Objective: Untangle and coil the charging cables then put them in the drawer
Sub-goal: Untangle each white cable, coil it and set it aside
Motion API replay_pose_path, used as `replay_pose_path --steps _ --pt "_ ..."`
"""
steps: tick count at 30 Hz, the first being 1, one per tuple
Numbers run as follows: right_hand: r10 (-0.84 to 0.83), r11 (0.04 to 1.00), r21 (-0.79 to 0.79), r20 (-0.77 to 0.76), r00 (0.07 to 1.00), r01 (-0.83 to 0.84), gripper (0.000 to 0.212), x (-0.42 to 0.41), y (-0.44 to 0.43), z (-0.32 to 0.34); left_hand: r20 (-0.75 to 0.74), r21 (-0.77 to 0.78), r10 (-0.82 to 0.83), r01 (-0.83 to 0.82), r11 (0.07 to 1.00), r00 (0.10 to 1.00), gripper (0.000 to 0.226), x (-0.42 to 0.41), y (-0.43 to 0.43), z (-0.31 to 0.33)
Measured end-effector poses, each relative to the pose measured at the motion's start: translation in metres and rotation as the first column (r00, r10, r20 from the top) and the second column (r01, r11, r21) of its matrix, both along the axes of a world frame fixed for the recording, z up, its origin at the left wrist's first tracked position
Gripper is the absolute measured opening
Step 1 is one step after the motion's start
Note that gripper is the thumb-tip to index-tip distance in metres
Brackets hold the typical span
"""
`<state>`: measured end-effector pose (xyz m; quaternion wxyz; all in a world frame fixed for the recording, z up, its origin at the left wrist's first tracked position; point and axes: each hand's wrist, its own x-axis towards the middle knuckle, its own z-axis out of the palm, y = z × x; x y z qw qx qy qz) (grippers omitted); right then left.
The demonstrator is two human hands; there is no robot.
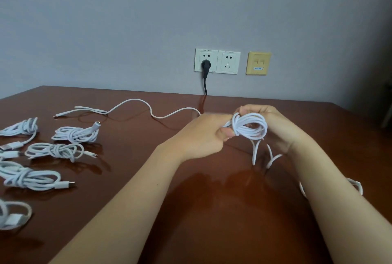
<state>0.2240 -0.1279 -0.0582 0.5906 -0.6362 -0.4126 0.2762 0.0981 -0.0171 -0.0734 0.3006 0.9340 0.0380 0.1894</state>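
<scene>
In the head view, a part-wound coil (249,126) of white charging cable is held just above the table (191,210), right of its middle and nearer the far edge. The coil is clasped from the right by the right hand (275,127), whose fingers are curled over the loops, and is pinched at its left side between thumb and fingertips of the left hand (209,134). Unwound tails (255,153) hang from the coil to the wood, and a further loop (358,185) lies beside the right forearm near the right edge. If either grip is eased, the springy loops are likely to be lost. The tails could also be trapped under the right forearm, or the loop dragged over the right edge. A loose cable (152,110) is laid along the far edge, its end hidden behind the left hand, so a join to the coil cannot be ruled out; a snag there is possible. Tied bundles (75,134) are crowded along the left edge, while bare wood is left between the forearms toward the near edge. No drawer is seen.
</scene>
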Motion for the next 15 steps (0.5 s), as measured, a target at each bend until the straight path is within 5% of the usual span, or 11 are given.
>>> replay_pose_path --steps 5,11,13,15 --pt "-0.035 0.999 0.0 -0.008 0.999 0.035 0.029 0.001 0.003 -0.008 0.224 -0.157 0.104 -0.069 0.985 0.969 0.041 0.0 0.003 0.005" --pt "-0.209 0.977 0.03 0.295 0.932 0.21 0.032 -0.018 0.022 -0.009 0.259 -0.284 0.32 -0.244 0.927 0.911 0.034 0.0 0.011 0.009" --pt "-0.265 0.962 0.081 0.479 0.837 0.259 0.033 -0.023 0.023 -0.009 0.25 -0.307 0.385 -0.305 0.902 0.888 0.034 0.002 0.011 0.008" --pt "-0.253 0.95 0.066 0.739 0.625 0.306 0.028 -0.029 0.023 -0.008 0.231 -0.303 0.46 -0.386 0.872 0.858 0.035 0.004 0.013 0.007"
